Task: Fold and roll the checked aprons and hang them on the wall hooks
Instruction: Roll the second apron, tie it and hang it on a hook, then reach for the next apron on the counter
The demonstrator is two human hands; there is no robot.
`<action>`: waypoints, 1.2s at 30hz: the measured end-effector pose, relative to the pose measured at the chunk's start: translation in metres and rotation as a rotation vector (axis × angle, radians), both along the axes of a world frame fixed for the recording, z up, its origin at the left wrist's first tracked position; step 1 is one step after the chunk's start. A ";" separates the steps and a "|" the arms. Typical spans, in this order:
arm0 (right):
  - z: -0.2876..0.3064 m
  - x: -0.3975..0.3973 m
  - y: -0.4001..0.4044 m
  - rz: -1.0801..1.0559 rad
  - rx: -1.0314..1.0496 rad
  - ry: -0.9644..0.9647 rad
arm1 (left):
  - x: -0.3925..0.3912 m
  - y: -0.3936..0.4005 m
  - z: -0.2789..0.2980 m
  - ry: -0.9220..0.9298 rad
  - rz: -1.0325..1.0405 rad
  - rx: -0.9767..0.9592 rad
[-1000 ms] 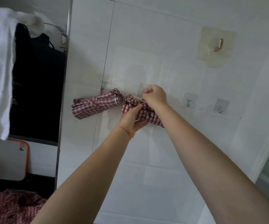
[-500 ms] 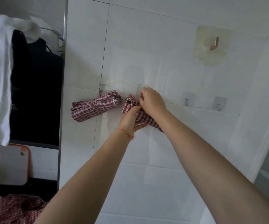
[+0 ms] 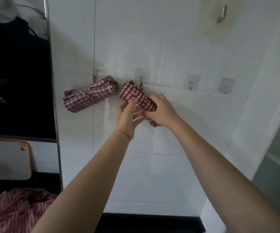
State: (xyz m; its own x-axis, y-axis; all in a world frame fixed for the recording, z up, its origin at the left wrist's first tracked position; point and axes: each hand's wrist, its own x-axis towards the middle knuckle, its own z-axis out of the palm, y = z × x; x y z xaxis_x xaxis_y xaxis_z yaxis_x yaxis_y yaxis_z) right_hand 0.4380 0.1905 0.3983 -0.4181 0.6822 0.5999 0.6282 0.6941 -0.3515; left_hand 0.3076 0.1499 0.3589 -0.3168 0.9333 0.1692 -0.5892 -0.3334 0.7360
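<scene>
Two rolled checked aprons are seen at centre frame against the white tiled wall (image 3: 169,47): the left roll (image 3: 89,96) hangs alone, and the right roll (image 3: 136,96) is suspended by its strap from a clear adhesive hook (image 3: 141,76). Soft, light cloth is judged likely to unroll, so it is best gripped around the middle. The right hand (image 3: 161,110) is wrapped around the roll's lower end; the left hand (image 3: 127,115) pinches it from below, both arms raised.

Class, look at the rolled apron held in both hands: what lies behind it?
Behind the rolled apron is white wall tile; its strap reaches a clear hook. Tile directly behind stays hidden.
</scene>
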 end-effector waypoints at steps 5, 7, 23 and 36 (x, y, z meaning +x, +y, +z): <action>-0.006 -0.002 -0.001 0.065 -0.382 0.234 | 0.003 0.002 -0.013 0.181 0.098 -0.121; -0.010 -0.002 0.000 0.082 -0.490 0.281 | 0.001 0.002 -0.016 0.249 0.118 -0.172; -0.039 -0.007 -0.007 0.067 0.477 0.361 | 0.001 0.004 -0.033 0.345 0.234 -0.238; -0.304 -0.065 -0.019 -0.151 -1.087 0.176 | -0.068 -0.042 -0.277 0.854 0.232 -0.772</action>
State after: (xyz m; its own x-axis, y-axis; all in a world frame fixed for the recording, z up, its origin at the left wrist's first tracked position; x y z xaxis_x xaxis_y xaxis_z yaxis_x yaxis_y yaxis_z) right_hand 0.3730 0.1717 0.0939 -0.2542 0.9175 -0.3060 0.5620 -0.1174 -0.8188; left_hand 0.2401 0.1075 0.0817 -0.5499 0.8163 -0.1767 0.2093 0.3396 0.9170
